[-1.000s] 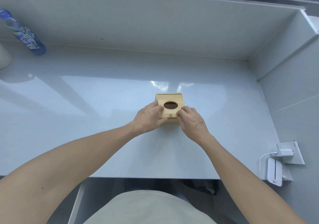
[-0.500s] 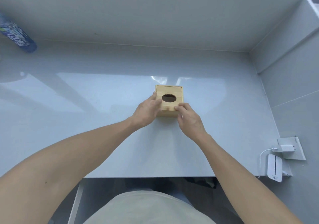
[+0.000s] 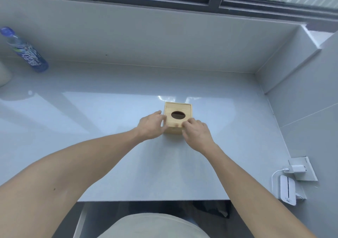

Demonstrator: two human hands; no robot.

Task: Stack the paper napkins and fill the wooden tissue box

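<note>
A square wooden tissue box point(image 3: 177, 107) with an oval hole in its sliding lid stands on the pale grey counter point(image 3: 102, 146), a little right of centre. My left hand point(image 3: 151, 125) presses against the box's left side. My right hand point(image 3: 196, 132) has its fingertips on the near right edge of the lid. The hole looks dark inside. No paper napkins are in view.
A blue plastic bottle point(image 3: 27, 52) lies at the far left by the back wall. A white object point(image 3: 4, 74) sits at the left edge. At the right, a wall socket with a white charger point(image 3: 298, 169) and a white device point(image 3: 288, 190).
The camera has tilted up, bringing the window into view. My left hand slid from the box's near corner to its left side. The right hand stays at the lid's near edge.
</note>
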